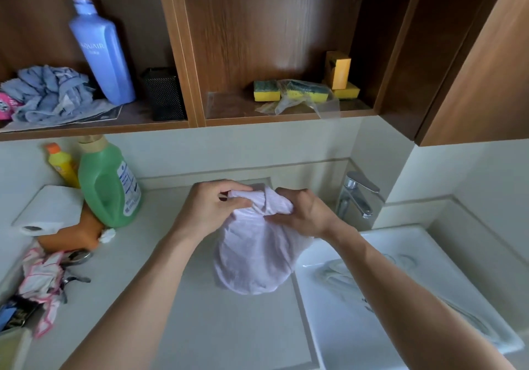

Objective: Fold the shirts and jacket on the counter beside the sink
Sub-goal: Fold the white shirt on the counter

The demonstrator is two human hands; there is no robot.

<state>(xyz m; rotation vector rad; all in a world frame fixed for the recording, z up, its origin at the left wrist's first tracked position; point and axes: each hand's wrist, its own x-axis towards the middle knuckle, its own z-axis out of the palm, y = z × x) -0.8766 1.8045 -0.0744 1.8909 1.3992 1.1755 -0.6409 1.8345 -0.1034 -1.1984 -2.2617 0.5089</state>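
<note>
both hands, left hand [207,208] and right hand [303,212], pinch the pale shirt [254,255] by its collar above the counter [177,298], likely needing spreading flat next.

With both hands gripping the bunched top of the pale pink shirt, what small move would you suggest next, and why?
Probably draw the left hand and right hand apart to spread the shirt flat on the counter: both hands pinch its top close together, the cloth hangs bunched, and its right edge sits near the sink.
</note>
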